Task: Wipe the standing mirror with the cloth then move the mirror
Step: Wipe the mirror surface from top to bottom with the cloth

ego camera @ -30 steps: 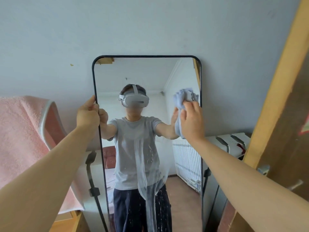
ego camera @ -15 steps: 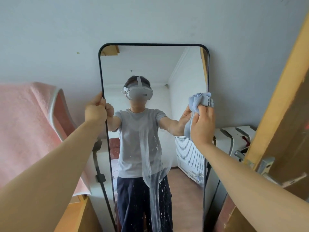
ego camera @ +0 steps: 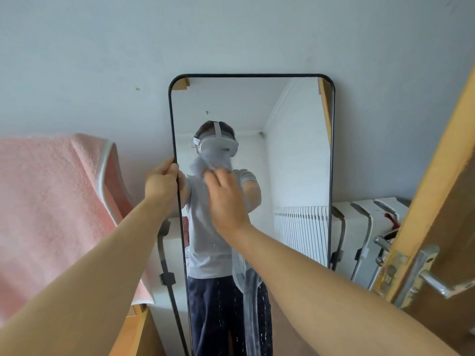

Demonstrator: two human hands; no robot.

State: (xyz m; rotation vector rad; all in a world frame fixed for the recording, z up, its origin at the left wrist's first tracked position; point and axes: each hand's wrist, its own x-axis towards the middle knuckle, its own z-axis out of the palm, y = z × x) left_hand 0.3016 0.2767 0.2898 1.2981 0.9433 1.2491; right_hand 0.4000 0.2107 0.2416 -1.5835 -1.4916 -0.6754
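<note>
Left hand clamped on standing mirror left edge; right hand clutching cloth, blurred mid-glass. Best wiped overlapping, frame held steady.

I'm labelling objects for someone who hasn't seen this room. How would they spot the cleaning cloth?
Find the tall black-framed mirror leaning on the pale wall. The cloth is the bunched grey-blue rag the right hand presses to the glass, left of centre. Unlike the big pink towel hanging left, it is small and crumpled.

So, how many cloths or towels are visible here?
2. A blue-grey cloth in the right hand, against the mirror; a pink towel hanging at the left. Others may be hidden.
</note>
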